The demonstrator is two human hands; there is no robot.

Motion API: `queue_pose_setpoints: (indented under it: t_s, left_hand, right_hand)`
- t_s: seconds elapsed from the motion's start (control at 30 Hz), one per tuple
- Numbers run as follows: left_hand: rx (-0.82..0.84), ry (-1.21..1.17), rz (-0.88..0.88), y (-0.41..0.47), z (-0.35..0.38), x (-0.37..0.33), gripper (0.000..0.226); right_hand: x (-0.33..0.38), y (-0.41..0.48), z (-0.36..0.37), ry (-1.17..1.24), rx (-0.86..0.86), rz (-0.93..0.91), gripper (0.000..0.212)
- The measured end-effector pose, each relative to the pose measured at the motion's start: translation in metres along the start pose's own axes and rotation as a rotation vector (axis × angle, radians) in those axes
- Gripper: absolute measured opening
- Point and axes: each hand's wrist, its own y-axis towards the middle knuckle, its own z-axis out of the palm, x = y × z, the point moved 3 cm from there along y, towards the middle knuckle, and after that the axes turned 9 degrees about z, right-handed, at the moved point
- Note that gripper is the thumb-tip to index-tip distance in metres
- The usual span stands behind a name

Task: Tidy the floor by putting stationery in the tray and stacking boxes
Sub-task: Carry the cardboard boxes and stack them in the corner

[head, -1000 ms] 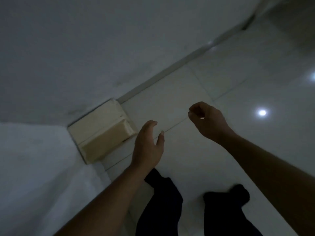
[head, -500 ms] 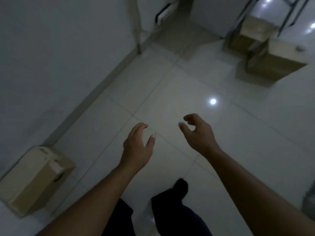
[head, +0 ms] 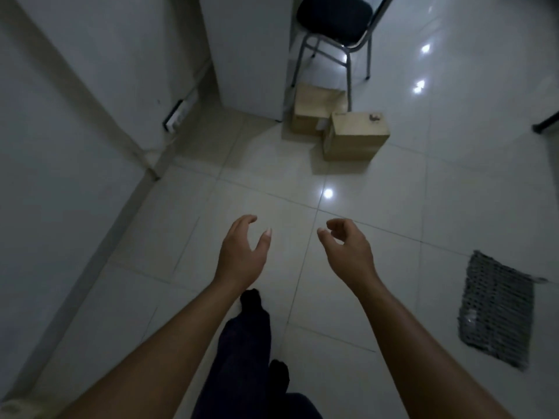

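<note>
Near box (head: 354, 137) touching far box (head: 314, 111), contents hidden. Mesh tray (head: 496, 306) blurred, contents unclear. Left hand (head: 242, 255), right hand (head: 348, 252) loosely curled, empty.

A chair with a black cushioned seat and grey metal legs (head: 332, 13) is set just beside a white cabinet panel (head: 248, 49). A white power strip (head: 180, 113) is seen low along the left wall, above the glossy pale tiled floor (head: 453, 192).

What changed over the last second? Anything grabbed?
The view swung right, from the box at the wall to two boxes beside a chair; a dark mesh item came into view. Left hand and right hand stay empty, loosely curled, nothing taken or released.
</note>
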Motion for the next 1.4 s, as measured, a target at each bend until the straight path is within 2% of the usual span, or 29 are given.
queue_pose_setpoints:
  t_s: [0.37,0.53,0.7,0.83,1.0,1.2,1.4]
  left_hand:
    - [0.158,0.065,0.109,0.189,0.039,-0.082,0.05]
    - [0.221,0.072,0.182,0.277,0.083,-0.132,0.049]
    - [0.23,0.054,0.197,0.355,0.144,-0.177,0.049]
    - [0.226,0.032,0.123,0.409,0.187,-0.204,0.05]
    - [0.23,-0.008,0.016,0.463,0.217,-0.206,0.05]
    - [0.249,-0.03,-0.132,0.564,0.254,-0.185,0.052]
    - [0.322,-0.045,-0.284,0.664,0.302,-0.154,0.05]
  right_hand:
    - [0.049,0.133,-0.118,0.105,-0.153,0.188,0.04]
    - [0.061,0.204,-0.174,0.165,-0.225,0.239,0.041]
    - [0.073,0.29,-0.231,0.224,-0.227,0.254,0.042]
    - [0.087,0.36,-0.274,0.191,-0.191,0.263,0.043]
    - [0.103,0.444,-0.297,0.151,-0.106,0.301,0.05]
    - [0.116,0.566,-0.287,0.123,-0.054,0.363,0.051]
    - [0.104,0.69,-0.259,0.106,-0.017,0.519,0.052]
